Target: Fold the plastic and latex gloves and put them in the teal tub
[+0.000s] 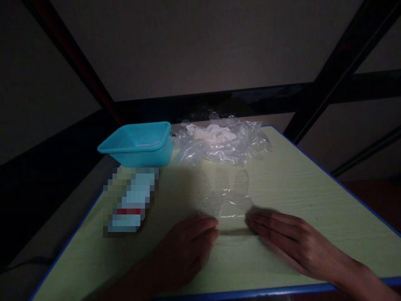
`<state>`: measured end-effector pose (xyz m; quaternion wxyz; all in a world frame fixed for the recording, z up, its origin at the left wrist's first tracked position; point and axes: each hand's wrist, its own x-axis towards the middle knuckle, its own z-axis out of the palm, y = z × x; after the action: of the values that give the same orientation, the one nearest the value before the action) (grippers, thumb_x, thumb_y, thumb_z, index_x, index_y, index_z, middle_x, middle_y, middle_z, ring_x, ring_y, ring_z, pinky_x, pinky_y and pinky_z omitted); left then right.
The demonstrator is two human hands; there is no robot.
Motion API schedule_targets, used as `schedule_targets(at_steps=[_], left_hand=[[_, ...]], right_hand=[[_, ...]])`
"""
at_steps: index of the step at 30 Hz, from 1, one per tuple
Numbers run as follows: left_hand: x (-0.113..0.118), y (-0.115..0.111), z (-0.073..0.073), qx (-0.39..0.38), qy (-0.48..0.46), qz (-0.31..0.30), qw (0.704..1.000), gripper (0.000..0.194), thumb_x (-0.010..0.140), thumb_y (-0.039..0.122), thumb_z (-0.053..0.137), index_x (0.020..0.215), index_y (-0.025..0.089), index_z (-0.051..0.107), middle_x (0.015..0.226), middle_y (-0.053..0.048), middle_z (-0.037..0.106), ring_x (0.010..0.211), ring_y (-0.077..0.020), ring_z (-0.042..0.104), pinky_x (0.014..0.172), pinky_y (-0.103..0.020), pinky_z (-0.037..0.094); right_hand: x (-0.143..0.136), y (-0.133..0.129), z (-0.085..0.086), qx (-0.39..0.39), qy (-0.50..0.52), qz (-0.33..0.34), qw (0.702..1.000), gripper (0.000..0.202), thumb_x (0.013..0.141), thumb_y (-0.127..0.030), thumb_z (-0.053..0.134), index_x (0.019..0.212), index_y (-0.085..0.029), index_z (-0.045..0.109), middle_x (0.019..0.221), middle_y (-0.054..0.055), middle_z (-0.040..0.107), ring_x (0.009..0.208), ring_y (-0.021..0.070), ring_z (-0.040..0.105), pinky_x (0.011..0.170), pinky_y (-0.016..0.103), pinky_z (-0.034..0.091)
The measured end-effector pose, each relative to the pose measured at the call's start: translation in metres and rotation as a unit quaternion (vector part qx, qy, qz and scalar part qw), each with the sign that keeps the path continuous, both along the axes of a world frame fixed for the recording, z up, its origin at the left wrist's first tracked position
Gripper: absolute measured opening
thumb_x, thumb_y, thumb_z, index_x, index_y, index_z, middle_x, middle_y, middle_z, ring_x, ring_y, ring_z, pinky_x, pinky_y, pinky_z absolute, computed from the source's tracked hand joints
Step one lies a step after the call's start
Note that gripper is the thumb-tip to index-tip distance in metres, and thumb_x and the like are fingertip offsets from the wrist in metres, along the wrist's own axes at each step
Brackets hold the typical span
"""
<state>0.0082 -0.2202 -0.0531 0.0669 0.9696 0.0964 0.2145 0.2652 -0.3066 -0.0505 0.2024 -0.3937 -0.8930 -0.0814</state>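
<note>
A thin clear disposable plastic glove (232, 198) lies flat near the middle of the table, its finger shapes pointing away from me. My left hand (196, 240) is closed at the near left corner of its cuff, fingertips pressed together. At the near right corner, my right hand (285, 236) pinches the cuff with its fingers held close. Between the two hands the cuff edge runs nearly straight. Exactly how much film each hand grips is hidden under the fingers.
Behind the glove lies a crumpled clear plastic bag (225, 150) with white material (216, 133) in it. A turquoise plastic basin (144, 154) stands at the back left. In front of it is a pixelated flat object (134, 200). The table (313, 196) has a blue edge.
</note>
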Motion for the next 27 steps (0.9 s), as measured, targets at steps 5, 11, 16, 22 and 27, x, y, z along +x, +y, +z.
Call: schedule_targets(at_steps=[5, 11, 16, 22, 27], left_hand=[[-0.002, 0.0, -0.003, -0.029, 0.011, -0.004, 1.0, 0.027, 0.088, 0.014, 0.039, 0.109, 0.011, 0.054, 0.111, -0.012, 0.063, 0.106, -0.0185, 0.057, 0.091, -0.031, 0.049], [-0.002, 0.0, 0.001, -0.083, -0.004, -0.001, 0.997, 0.027, 0.087, 0.011, 0.04, 0.11, 0.013, 0.053, 0.114, -0.012, 0.061, 0.108, -0.0175, 0.056, 0.091, -0.029, 0.048], [-0.001, 0.002, -0.001, -0.115, -0.019, 0.005, 0.993, 0.028, 0.087, 0.013, 0.041, 0.112, 0.016, 0.054, 0.114, -0.011, 0.061, 0.107, -0.017, 0.057, 0.09, -0.029, 0.05], [-0.001, 0.001, -0.009, -0.019, -0.025, 0.026, 0.999, 0.024, 0.088, 0.014, 0.042, 0.107, 0.012, 0.057, 0.109, -0.011, 0.064, 0.104, -0.0179, 0.059, 0.088, -0.03, 0.052], [-0.004, 0.002, -0.014, 0.049, -0.08, 0.061, 0.994, 0.022, 0.088, 0.015, 0.041, 0.097, 0.014, 0.061, 0.1, -0.009, 0.068, 0.093, -0.0164, 0.063, 0.083, -0.03, 0.054]], right_hand=[[0.0, -0.001, -0.001, -0.003, 0.013, -0.007, 1.0, 0.034, 0.092, -0.014, 0.032, 0.106, -0.009, 0.063, 0.103, 0.011, 0.069, 0.101, 0.0171, 0.062, 0.088, 0.029, 0.053], [0.001, 0.0, 0.001, -0.05, 0.043, -0.003, 0.998, 0.032, 0.092, -0.014, 0.034, 0.105, -0.009, 0.062, 0.102, 0.012, 0.068, 0.101, 0.016, 0.061, 0.091, 0.027, 0.051], [0.003, 0.001, 0.002, -0.092, 0.062, -0.031, 0.993, 0.026, 0.09, -0.018, 0.04, 0.105, -0.014, 0.062, 0.099, 0.009, 0.069, 0.094, 0.0167, 0.064, 0.088, 0.029, 0.053], [0.003, 0.002, 0.001, -0.071, 0.05, -0.017, 0.996, 0.028, 0.091, -0.015, 0.037, 0.103, -0.012, 0.063, 0.101, 0.01, 0.067, 0.098, 0.0162, 0.062, 0.089, 0.028, 0.052], [0.003, 0.002, 0.0, -0.07, 0.047, -0.011, 0.996, 0.029, 0.092, -0.014, 0.035, 0.103, -0.012, 0.062, 0.101, 0.009, 0.068, 0.099, 0.015, 0.062, 0.091, 0.028, 0.051]])
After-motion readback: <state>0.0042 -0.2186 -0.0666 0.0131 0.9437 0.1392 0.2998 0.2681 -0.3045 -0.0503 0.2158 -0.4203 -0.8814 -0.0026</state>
